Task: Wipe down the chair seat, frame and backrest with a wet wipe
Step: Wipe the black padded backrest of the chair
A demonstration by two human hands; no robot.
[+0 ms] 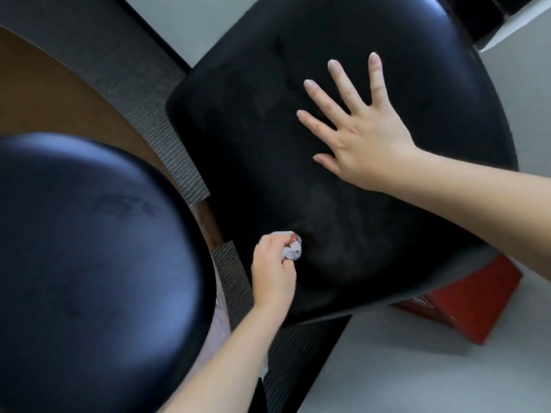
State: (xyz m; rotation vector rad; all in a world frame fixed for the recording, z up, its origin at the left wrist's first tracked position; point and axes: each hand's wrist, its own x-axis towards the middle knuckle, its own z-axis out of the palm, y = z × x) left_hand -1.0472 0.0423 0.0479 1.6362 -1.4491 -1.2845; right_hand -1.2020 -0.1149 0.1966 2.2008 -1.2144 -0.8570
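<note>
Head camera.

DESK: Which step is this?

PHOTOGRAPHER: The seat, by my reading. The person's left hand (pixel 272 272) grips a bunched wet wipe (pixel 292 250), fingers curled round it, and presses it onto the black chair seat (pixel 268 162) close to the seat's near-left corner.

DESK: And the other hand?

PHOTOGRAPHER: The right hand (pixel 363 144) lies flat on the seat with its fingers spread wide and straight. It holds nothing. It sits past the seat's middle, toward the far-right edge and well apart from the wipe. It looks to be steadying the chair.

DESK: How far along is the job?

PHOTOGRAPHER: Early or midway, I'd judge. A faint dull patch shows on the seat just beside the wipe. The far half reads as plain black, and I cannot tell whether it has been wiped. No frame or backrest shows plainly, so both are likely still to do.

DESK: What does the next move call for?

PHOTOGRAPHER: Probably strokes from that near-left corner across toward the far edge, keeping the wipe pressed down. The flat right hand would have to lift or shift so the patch under it gets covered.

DESK: Anything else in the shot?

PHOTOGRAPHER: A second dark round seat (pixel 89 248) fills the lower left. A red box (pixel 465 302) lies on the floor below the seat's near-right edge.
</note>
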